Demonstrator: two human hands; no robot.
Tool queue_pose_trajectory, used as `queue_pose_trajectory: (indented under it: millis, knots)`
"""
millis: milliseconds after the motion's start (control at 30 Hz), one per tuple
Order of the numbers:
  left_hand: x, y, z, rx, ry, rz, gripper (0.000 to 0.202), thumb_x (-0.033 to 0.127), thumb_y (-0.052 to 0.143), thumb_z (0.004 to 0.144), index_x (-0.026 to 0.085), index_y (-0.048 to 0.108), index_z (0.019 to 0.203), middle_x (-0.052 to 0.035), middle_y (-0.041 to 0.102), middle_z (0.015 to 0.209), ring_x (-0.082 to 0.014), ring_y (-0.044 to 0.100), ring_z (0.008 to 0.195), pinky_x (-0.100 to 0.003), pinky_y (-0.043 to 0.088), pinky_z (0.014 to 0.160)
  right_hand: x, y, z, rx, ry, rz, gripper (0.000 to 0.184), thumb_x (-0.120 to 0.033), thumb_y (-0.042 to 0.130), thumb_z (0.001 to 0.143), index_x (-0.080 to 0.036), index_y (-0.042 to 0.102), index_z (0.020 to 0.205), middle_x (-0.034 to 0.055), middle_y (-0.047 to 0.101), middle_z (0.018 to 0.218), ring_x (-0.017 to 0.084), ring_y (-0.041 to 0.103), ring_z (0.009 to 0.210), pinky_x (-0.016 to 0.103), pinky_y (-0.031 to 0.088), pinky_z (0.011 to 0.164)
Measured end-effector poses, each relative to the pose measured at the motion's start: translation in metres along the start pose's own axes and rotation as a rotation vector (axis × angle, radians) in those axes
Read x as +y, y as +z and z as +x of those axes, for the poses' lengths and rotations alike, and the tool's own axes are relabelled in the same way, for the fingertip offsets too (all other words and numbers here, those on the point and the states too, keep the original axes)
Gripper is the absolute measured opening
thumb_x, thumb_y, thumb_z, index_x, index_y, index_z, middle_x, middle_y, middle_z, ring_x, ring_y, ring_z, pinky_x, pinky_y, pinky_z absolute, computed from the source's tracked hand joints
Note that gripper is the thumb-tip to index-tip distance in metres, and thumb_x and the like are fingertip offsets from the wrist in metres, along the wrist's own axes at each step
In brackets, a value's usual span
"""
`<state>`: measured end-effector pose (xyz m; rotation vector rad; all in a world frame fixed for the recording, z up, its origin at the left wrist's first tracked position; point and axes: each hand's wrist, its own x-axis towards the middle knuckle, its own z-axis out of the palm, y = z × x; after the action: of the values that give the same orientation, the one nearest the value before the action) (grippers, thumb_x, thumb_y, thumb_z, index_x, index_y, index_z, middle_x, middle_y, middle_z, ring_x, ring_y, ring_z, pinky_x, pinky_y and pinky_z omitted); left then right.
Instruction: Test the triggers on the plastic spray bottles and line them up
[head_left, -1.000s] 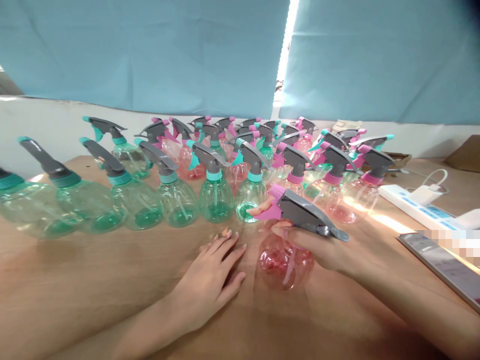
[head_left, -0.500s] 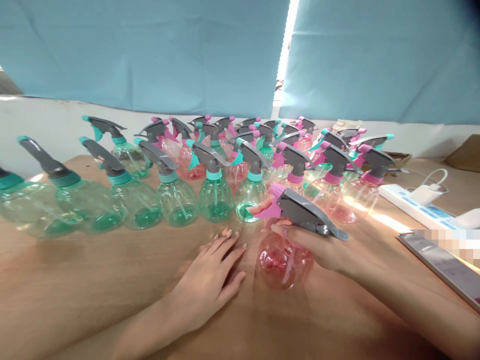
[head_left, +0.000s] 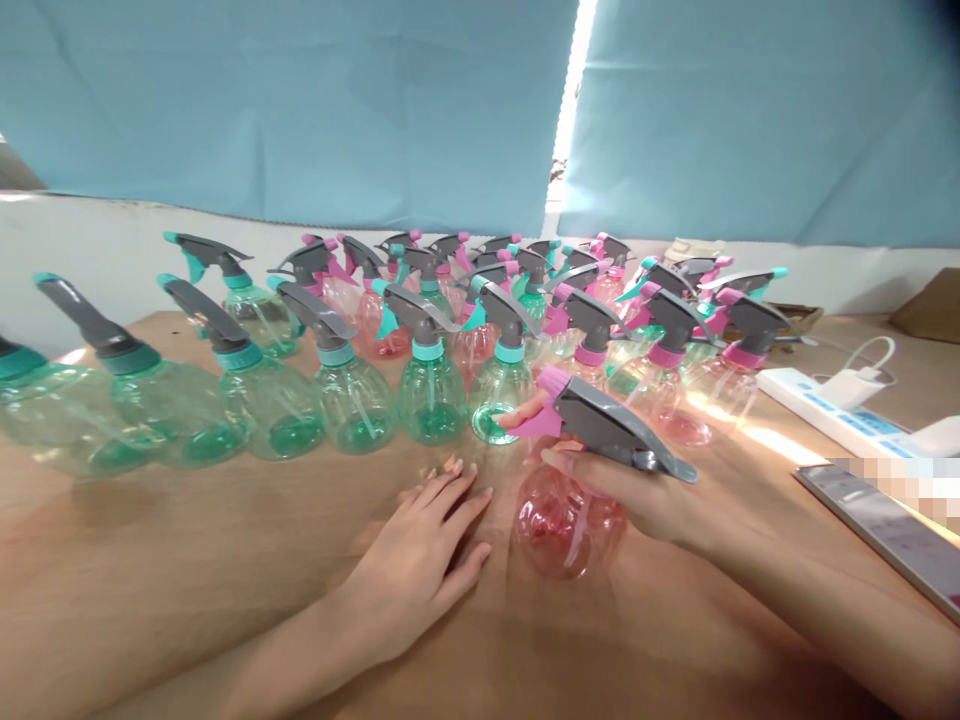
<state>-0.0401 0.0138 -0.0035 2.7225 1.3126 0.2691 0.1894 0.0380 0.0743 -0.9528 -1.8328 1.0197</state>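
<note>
My right hand [head_left: 600, 470] is wrapped round the neck of a pink spray bottle [head_left: 559, 530], its index finger by the pink trigger. The bottle has a grey head with a pink nozzle and leans slightly, its nozzle toward the left. Flat on the wooden table [head_left: 315, 560] lies my left hand [head_left: 420, 545], fingers stretched out, holding nothing, just left of that bottle. Beyond both hands runs a front row of spray bottles: green ones such as this green spray bottle [head_left: 433, 400] on the left and middle, and pink-collared ones to the right.
More green and pink spray bottles [head_left: 382, 320] stand crowded behind the front row. At the right are a white power strip [head_left: 832, 410] with plugged-in chargers and a phone-like flat device [head_left: 885, 530]. A blue curtain [head_left: 300, 110] hangs at the back.
</note>
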Motion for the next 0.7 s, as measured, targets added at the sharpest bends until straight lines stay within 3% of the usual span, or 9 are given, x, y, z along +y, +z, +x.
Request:
queue_pose_trajectory:
  millis: [167, 367, 700]
  knots:
    - [0.0004, -0.0015, 0.0001, -0.005, 0.004, -0.003, 0.043, 0.037, 0.045, 0.098, 0.018, 0.051, 0.136, -0.0111, 0.043, 0.148, -0.0294, 0.036, 0.137, -0.052, 0.035, 0.108, 0.0007, 0.0003, 0.0000, -0.067, 0.022, 0.015, 0.012, -0.024, 0.052, 0.081, -0.023, 0.063, 0.085, -0.0016, 0.059, 0.069, 0.009, 0.041, 0.050, 0.025, 0.040, 0.050]
    - [0.0013, -0.0020, 0.0011, -0.013, -0.002, -0.009, 0.044, 0.037, 0.044, 0.098, 0.017, 0.051, 0.136, -0.0118, 0.042, 0.148, -0.0302, 0.036, 0.137, -0.054, 0.035, 0.108, 0.0028, 0.0004, -0.0026, -0.010, 0.033, 0.017, 0.005, -0.023, 0.054, 0.079, -0.023, 0.059, 0.080, -0.0027, 0.054, 0.064, 0.010, 0.042, 0.050, 0.024, 0.039, 0.049]
    - [0.0006, -0.0008, 0.0004, -0.005, -0.008, -0.033, 0.044, 0.036, 0.045, 0.097, 0.018, 0.050, 0.137, -0.0116, 0.043, 0.147, -0.0305, 0.036, 0.137, -0.055, 0.035, 0.107, -0.0005, 0.0015, 0.0028, -0.064, -0.020, 0.056, 0.028, -0.021, 0.052, 0.079, -0.023, 0.062, 0.105, -0.0026, 0.054, 0.066, 0.013, 0.053, 0.062, 0.025, 0.043, 0.056]
